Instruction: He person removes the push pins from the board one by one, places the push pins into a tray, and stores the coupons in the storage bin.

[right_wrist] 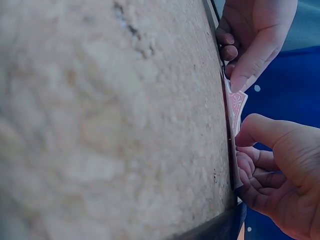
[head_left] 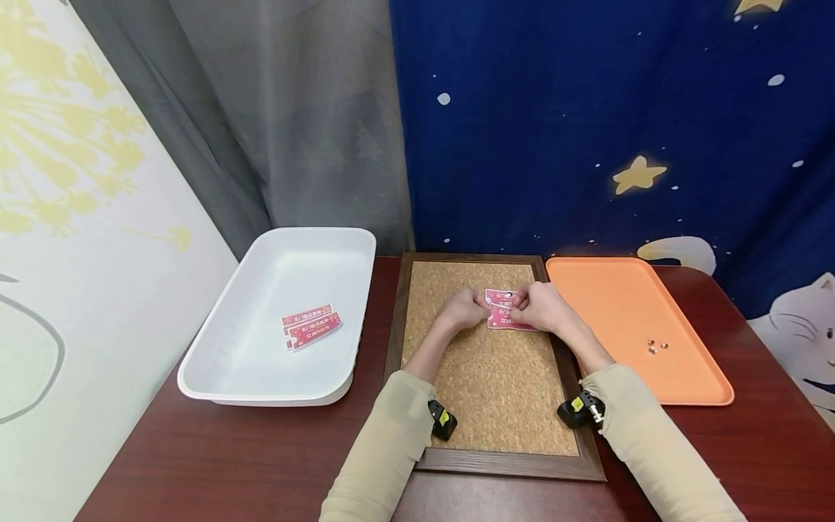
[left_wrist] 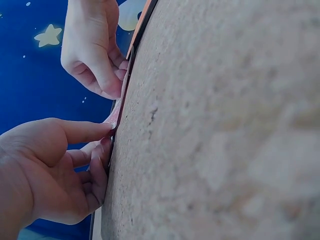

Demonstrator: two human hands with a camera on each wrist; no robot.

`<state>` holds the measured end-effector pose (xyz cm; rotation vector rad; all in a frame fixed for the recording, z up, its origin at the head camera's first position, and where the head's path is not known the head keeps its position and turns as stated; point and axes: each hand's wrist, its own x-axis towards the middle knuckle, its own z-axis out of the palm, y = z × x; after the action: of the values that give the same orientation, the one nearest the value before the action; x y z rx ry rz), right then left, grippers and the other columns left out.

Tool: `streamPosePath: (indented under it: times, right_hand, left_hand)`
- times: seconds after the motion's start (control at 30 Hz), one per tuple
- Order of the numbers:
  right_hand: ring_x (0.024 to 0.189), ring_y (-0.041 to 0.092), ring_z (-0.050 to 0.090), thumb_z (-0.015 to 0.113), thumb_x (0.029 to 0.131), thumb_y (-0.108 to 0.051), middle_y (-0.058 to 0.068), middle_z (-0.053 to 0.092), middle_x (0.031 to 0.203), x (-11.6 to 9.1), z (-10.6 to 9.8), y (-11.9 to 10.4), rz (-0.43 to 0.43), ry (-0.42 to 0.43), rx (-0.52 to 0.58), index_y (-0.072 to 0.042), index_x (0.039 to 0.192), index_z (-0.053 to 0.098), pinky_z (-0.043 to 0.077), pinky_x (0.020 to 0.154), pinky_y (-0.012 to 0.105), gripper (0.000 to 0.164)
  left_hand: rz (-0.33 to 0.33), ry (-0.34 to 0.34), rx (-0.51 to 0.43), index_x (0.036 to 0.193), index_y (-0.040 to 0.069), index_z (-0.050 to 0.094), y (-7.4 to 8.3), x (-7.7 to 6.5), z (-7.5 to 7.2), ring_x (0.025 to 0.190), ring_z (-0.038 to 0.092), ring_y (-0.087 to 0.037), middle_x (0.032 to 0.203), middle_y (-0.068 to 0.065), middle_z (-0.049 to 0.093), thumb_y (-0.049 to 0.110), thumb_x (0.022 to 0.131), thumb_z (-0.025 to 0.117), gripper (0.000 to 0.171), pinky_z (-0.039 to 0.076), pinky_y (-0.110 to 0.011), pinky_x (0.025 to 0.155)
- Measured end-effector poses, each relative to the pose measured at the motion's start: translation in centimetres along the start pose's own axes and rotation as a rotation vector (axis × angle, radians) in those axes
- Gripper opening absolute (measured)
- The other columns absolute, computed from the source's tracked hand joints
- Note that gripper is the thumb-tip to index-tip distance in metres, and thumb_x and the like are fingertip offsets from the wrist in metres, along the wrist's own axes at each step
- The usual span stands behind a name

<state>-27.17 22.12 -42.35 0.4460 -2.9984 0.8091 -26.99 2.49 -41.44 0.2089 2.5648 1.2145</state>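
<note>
A pink-red paper coupon lies low on the upper part of the cork board, overlapping the bottom of a second coupon. That upper one carries a small dark tack. My left hand pinches the lower coupon's left edge between thumb and fingers. At its right side my right hand grips the same coupon, with thumb and curled fingers covering part of both. The right wrist view shows the coupon bowed up slightly between the hands, close to the cork.
Left of the board stands a white plastic bin holding a few more coupons. An orange tray lies at the right with three small shiny tacks. A dark wooden frame edges the cork; curtains hang behind.
</note>
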Motion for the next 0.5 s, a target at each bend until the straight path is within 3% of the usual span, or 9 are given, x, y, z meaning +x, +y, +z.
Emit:
streamPosePath:
  times: [0.5]
  right_hand:
    - [0.064, 0.012, 0.058, 0.073, 0.077, -0.009, 0.001, 0.067, 0.070, -0.16, 0.18, -0.07, -0.011, 0.011, -0.012, -0.005, 0.079, 0.066, 0.045, 0.057, 0.026, 0.008]
  left_hand:
    - [0.001, 0.007, 0.010, 0.091, 0.004, 0.070, -0.19, 0.04, 0.18, 0.074, 0.050, -0.015, 0.087, -0.001, 0.059, 0.009, 0.091, 0.068, 0.005, 0.038, -0.025, 0.061]
